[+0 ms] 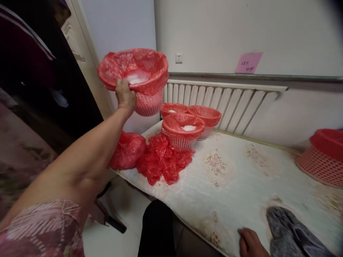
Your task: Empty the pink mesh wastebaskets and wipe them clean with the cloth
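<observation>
My left hand (125, 94) is raised on the left, closed on the rim of a pink mesh plastic basket (150, 103). A red plastic bag (158, 64) lines this basket and folds over its rim; something white (137, 76) lies inside. The basket is held above the table, slightly tilted. At the bottom right, my right hand (250, 244) is by the table's near edge, its fingers apart and nothing seen in them. Part of it is cut off by the frame.
Three lined baskets (183, 137) stand together at the table's far left. Crumpled red bags (163, 160) and a fuller red bundle (128, 150) lie before them. Another red-lined basket (321, 162) is at the right edge. Grey cloth (292, 232) lies near my right hand. A radiator (227, 100) runs behind.
</observation>
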{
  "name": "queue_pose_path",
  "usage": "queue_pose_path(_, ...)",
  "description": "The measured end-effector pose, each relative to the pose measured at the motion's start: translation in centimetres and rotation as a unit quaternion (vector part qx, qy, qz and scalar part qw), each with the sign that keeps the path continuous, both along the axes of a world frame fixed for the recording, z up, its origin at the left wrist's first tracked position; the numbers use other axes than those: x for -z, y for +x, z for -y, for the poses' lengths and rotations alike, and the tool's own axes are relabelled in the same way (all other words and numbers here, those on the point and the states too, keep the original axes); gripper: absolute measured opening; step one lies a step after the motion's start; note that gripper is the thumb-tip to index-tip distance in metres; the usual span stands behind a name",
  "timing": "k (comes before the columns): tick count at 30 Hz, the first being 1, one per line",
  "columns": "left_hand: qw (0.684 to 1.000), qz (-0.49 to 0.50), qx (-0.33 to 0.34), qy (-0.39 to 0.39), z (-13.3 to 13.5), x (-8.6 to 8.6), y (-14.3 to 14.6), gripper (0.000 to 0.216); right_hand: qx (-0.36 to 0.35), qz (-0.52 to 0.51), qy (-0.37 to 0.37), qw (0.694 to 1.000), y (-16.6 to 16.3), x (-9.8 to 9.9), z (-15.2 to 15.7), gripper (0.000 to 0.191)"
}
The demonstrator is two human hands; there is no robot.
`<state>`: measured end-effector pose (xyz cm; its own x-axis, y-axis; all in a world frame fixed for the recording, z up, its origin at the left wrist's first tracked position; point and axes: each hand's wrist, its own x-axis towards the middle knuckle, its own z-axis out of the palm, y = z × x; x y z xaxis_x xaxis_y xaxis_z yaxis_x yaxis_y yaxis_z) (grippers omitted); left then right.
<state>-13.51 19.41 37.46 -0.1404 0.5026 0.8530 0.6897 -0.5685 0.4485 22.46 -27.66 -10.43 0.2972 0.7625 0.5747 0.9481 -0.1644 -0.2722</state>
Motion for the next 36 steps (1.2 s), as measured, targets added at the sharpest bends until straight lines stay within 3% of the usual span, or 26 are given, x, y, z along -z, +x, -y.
queue_pose_path(4,0.999,-0.027,0.020,0.037,5.6,-3.3,1.6,0.018,0.017,-0.030,-0.018,0.999,-1.0,-1.2,0.0,0.024)
queue_pose_path(7,0.996,-0.041,0.058,0.049,9.5,-4.6,3.7,0.021,0.014,-0.060,-0.011,0.998,-1.4,-1.9,0.2,0.025)
queue_pose_path(10,0.991,-0.050,0.109,0.055,12.9,-4.7,6.4,0.021,0.011,-0.111,-0.007,0.994,-1.6,-2.6,0.4,0.027)
queue_pose_path(12,0.985,-0.056,0.150,0.063,15.1,-3.8,8.5,0.018,0.007,-0.158,-0.018,0.987,-1.8,-3.2,0.8,0.027)
queue_pose_path(14,0.976,-0.062,0.195,0.072,17.3,-2.2,10.6,0.013,0.004,-0.214,-0.030,0.976,-1.8,-3.8,1.4,0.029)
queue_pose_path(17,0.962,-0.089,0.250,0.063,20.8,1.7,13.5,0.015,-0.010,-0.290,-0.038,0.956,-1.9,-4.9,2.9,0.031)
queue_pose_path(25,0.915,-0.173,0.360,-0.059,28.2,15.9,17.5,0.019,0.026,-0.391,-0.055,0.918,-0.9,-9.2,8.1,0.034)
queue_pose_path(28,0.900,-0.183,0.382,-0.100,30.5,19.9,17.8,0.018,0.044,-0.449,-0.028,0.892,0.1,-10.6,9.0,0.034)
queue_pose_path(32,0.875,-0.218,0.415,-0.118,33.4,21.8,17.5,0.011,0.040,-0.550,0.046,0.833,0.5,-12.9,8.2,0.041)
queue_pose_path(36,0.844,-0.215,0.476,-0.120,34.4,21.4,16.2,0.013,0.008,-0.684,0.187,0.705,0.6,-16.0,6.2,0.051)
